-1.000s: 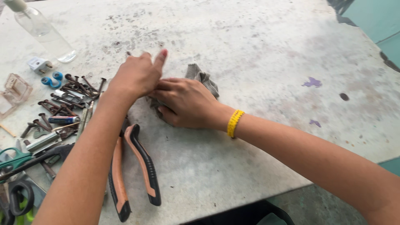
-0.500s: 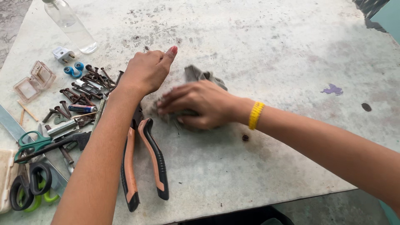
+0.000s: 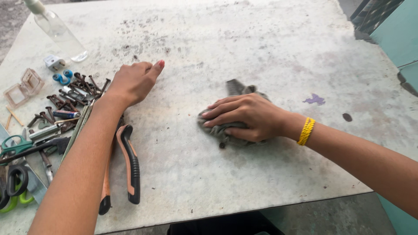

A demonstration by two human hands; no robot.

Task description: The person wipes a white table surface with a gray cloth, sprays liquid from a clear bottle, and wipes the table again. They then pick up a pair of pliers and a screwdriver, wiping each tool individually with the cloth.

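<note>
My right hand (image 3: 244,116) lies flat on a crumpled grey rag (image 3: 235,88) and presses it against the stained grey tabletop (image 3: 261,48). A yellow band (image 3: 306,131) circles that wrist. My left hand (image 3: 134,81) rests on the table to the left with its fingers curled and holds nothing. Just below its wrist lie pliers with orange and black handles (image 3: 129,165). A heap of rusty screws and bolts (image 3: 72,93) sits close to the left of that hand.
A clear plastic bottle (image 3: 58,31) stands at the far left corner. A white plug (image 3: 55,62), blue rings (image 3: 63,77), a clear plastic box (image 3: 24,87) and green-handled scissors (image 3: 13,146) crowd the left edge. The table's front edge (image 3: 244,208) runs near me.
My right hand has slid the rag to the right, away from my left hand. My left hand stays by the screws. The view has shifted.
</note>
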